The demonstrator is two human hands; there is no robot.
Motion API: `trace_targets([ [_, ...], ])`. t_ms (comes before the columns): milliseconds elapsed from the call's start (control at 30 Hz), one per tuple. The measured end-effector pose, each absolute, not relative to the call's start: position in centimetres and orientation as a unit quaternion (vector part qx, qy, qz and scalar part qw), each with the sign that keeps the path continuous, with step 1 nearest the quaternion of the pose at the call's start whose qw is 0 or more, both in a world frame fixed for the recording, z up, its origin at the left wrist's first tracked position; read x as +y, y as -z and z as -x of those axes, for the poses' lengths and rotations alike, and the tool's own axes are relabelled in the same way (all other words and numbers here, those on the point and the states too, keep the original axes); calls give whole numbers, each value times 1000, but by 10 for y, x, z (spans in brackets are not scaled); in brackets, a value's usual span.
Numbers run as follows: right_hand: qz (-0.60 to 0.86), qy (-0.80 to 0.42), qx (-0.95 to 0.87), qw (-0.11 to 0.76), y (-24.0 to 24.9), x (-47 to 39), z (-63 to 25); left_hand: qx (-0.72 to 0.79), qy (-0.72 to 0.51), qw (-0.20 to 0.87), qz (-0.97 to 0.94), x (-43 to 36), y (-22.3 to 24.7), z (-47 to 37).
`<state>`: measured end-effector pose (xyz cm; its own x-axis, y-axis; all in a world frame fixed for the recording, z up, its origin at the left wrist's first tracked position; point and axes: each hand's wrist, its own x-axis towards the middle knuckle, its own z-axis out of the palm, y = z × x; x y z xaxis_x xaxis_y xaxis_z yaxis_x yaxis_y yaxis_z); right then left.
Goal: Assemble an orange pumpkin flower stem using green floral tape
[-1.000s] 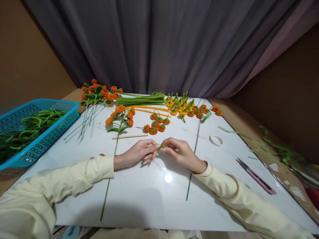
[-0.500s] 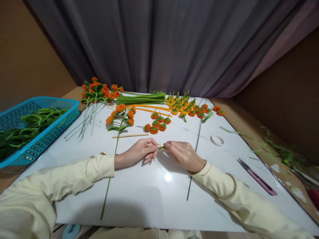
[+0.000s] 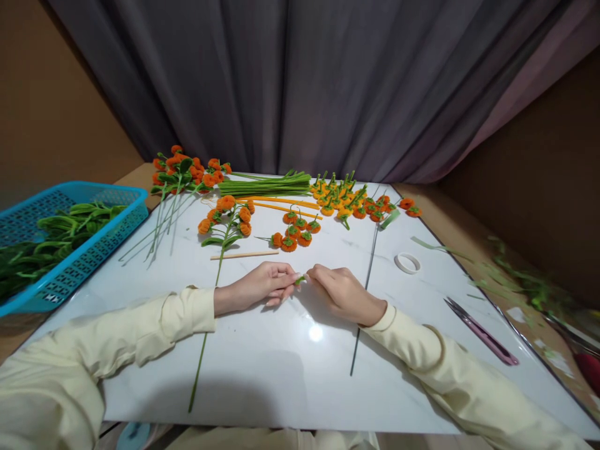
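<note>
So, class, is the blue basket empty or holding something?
Holding something: green leaves lie piled inside the blue basket, visible over its near rim.

the head view looks forward and down across the white tabletop (image 3: 398, 394).

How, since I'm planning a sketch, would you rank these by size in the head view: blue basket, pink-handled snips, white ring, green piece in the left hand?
1. Blue basket, cut off by the frame
2. Pink-handled snips
3. White ring
4. Green piece in the left hand, judged by what shows
</note>
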<state>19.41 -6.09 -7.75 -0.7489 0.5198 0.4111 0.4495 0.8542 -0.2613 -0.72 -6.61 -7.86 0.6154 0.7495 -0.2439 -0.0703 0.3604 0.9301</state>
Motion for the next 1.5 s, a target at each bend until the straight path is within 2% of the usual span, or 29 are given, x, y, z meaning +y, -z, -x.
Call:
trace_targets([
  [167, 319, -266, -869, 270, 72, -65, -187, 335, -266, 744, -513, -68, 79, 8],
  [667, 369, -516, -720, 282, 69, -73, -175, 326, -298, 715, -541, -72, 78, 9],
  [933, 405, -562, -657, 298, 72, -70, -174, 349, -337, 657, -577, -74, 81, 6],
  [1133, 405, -569, -647, 306, 72, -69, -176, 344, -320, 595, -653, -75, 80, 9],
  [1333, 398, -574, -649, 303, 70, -71, -176, 375, -312, 484, -727, -79, 77, 11],
  [1500, 401, -584, -636, 305, 73, -73, -174, 404, -332, 345, -779, -83, 79, 12],
])
